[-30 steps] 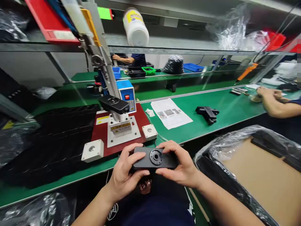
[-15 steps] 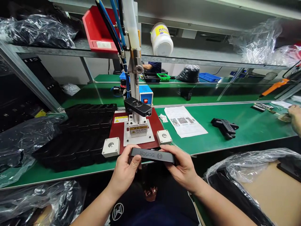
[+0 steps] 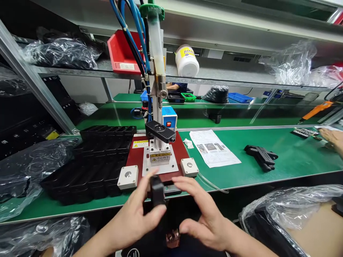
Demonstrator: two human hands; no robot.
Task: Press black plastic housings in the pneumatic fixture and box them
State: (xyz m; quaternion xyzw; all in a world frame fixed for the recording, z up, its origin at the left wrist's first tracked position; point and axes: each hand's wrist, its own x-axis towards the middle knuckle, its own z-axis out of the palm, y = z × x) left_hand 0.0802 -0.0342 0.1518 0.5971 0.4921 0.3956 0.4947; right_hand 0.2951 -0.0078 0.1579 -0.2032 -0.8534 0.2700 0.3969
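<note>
My left hand (image 3: pixel 136 217) grips a black rectangular plastic housing (image 3: pixel 157 192), turned end-on toward me, just in front of the table edge. My right hand (image 3: pixel 203 214) hovers beside it with fingers stretched out and apart, not holding it. Straight ahead stands a dispensing press (image 3: pixel 158 89) on a red base plate (image 3: pixel 136 157). A similar black housing (image 3: pixel 160 130) rests on the press fixture. Two white push-button boxes (image 3: pixel 128 176) sit at the base's front corners.
Black plastic trays (image 3: pixel 93 164) are stacked on the left of the green table (image 3: pixel 254 167). A paper sheet (image 3: pixel 213 148) and a black part (image 3: pixel 261 155) lie to the right. Another person's hand (image 3: pixel 331 137) works at far right. A plastic-lined carton (image 3: pixel 294 221) stands at lower right.
The housing was held flat in both hands, then tilted on edge; now it is turned end-on in my left hand and my right hand has let go. My view has shifted left and up.
</note>
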